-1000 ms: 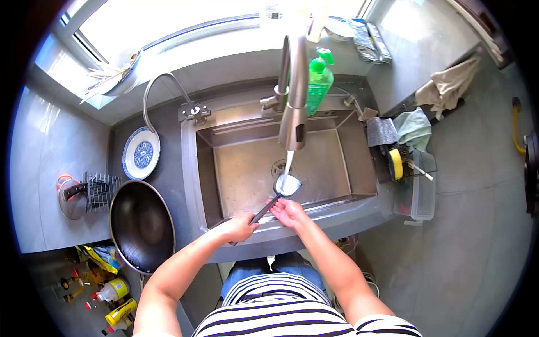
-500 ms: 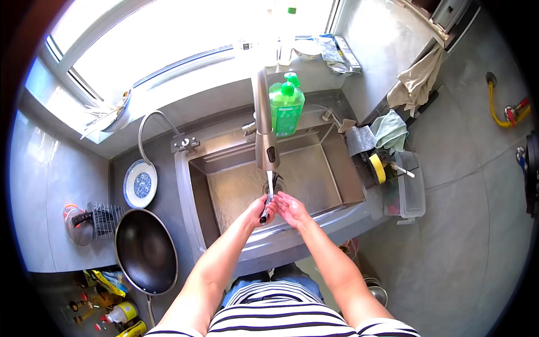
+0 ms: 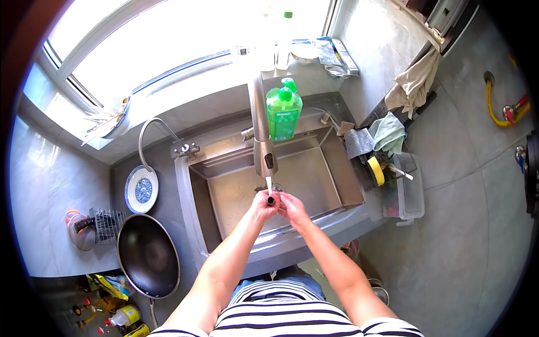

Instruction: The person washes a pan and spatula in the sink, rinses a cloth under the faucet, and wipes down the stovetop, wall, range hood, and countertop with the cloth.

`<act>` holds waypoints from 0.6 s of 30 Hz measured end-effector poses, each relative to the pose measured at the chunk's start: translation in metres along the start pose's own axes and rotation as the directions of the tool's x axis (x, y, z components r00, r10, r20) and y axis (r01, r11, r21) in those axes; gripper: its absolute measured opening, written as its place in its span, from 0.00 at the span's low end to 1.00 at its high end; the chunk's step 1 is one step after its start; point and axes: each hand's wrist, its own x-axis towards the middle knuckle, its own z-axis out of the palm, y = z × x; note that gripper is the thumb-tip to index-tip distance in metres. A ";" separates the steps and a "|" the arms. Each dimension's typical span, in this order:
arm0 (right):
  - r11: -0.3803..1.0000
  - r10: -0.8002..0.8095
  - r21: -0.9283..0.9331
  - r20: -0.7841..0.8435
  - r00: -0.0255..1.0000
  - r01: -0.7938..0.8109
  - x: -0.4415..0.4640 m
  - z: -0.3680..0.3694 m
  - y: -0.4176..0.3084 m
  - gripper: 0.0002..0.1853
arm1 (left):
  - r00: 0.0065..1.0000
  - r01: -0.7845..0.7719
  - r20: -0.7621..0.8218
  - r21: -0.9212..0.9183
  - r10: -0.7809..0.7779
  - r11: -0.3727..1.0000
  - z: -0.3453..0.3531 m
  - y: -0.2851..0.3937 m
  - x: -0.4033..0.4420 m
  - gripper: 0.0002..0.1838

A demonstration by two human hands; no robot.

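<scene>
One person's left hand (image 3: 261, 206) curled its fingers around one utensil (image 3: 270, 200) beneath one running faucet (image 3: 264, 154) over one sink (image 3: 306, 171), the right hand (image 3: 293, 209) just beside, its finger pose impossible to tell.

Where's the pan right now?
In the head view, the pan is on the left, between the wire rack and the sink, just below the blue-patterned plate in the picture.
</scene>
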 end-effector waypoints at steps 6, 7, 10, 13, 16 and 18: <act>0.990 -0.105 -0.093 -0.035 0.994 0.101 -0.006 0.020 -0.007 0.14 | 0.992 -0.086 -0.077 0.159 0.099 0.983 0.004 0.002 0.008 0.07; 0.988 -0.104 -0.115 -0.037 0.994 0.099 -0.006 0.019 -0.004 0.14 | 0.992 -0.108 -0.043 0.194 0.118 0.975 0.006 -0.004 0.010 0.07; 0.979 -0.055 -0.197 -0.048 0.997 0.045 -0.011 0.016 -0.007 0.14 | 0.968 -0.003 -0.230 0.380 0.098 0.925 0.012 -0.012 -0.005 0.10; 0.995 0.084 -0.045 -0.027 0.996 -0.085 -0.011 0.011 -0.008 0.16 | 0.963 0.117 -0.267 0.496 0.023 0.860 0.005 -0.017 -0.051 0.14; 0.979 0.205 -0.031 0.061 0.977 -0.203 -0.005 0.006 0.003 0.16 | 0.930 0.316 -0.333 0.510 -0.155 0.800 -0.003 -0.007 -0.091 0.18; 0.958 0.276 0.052 0.102 0.956 -0.282 -0.003 0.005 0.013 0.13 | 0.892 0.425 -0.386 0.530 -0.237 0.734 -0.006 -0.001 -0.111 0.17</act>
